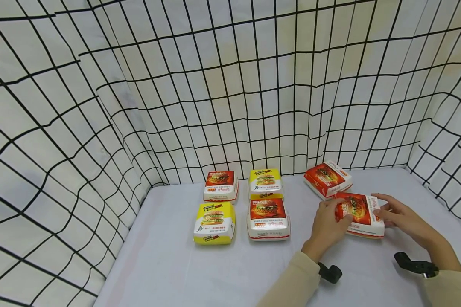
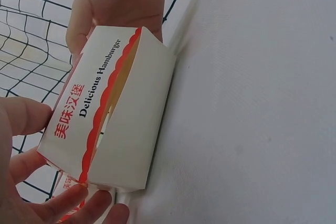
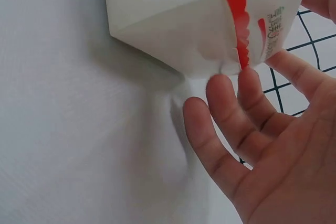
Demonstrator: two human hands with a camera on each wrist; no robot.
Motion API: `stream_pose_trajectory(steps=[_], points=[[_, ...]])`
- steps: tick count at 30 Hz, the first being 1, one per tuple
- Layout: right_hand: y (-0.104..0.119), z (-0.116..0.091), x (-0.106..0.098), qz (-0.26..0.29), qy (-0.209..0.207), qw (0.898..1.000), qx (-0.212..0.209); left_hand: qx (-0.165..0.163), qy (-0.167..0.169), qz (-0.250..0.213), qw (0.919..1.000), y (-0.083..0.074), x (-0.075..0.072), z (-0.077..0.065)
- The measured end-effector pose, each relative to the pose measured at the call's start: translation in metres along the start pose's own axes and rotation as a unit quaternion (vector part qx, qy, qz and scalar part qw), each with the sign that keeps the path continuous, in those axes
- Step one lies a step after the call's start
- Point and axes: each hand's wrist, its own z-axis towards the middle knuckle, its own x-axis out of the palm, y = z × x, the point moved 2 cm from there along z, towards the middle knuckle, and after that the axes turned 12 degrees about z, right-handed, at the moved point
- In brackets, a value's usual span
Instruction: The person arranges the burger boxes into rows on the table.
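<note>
Burger box [image 1: 359, 214] in red and white is being held between both hands over on the right side of the table [image 1: 165, 260], its left end gripped by the left hand [image 1: 328, 226] with the thumb up top, its right end pinched by the right hand [image 1: 403, 219]. Under its scalloped lid edge, a gap can be seen from the left wrist. Another red box [image 1: 326, 178] is parked just behind, while yellow boxes [image 1: 214, 224] and red-topped boxes [image 1: 269, 219] are laid out two by two further left.
</note>
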Motion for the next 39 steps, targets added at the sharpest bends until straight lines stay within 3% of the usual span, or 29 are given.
stream_pose_trajectory(steps=[9, 17, 39], points=[[-0.0008, 0.0003, 0.0007, -0.015, -0.032, 0.999, -0.006, 0.008, 0.000, 0.016, 0.9998, 0.0000, -0.0003, -0.0009], [0.0012, 0.0013, 0.0042, 0.015, -0.005, 1.000, 0.010, 0.000, 0.011, 0.032, 0.9994, -0.0006, -0.0003, -0.0017], [0.0014, 0.0021, 0.0065, 0.003, 0.011, 1.000, 0.010, 0.012, 0.024, 0.019, 0.9995, 0.0060, -0.0017, 0.0029]])
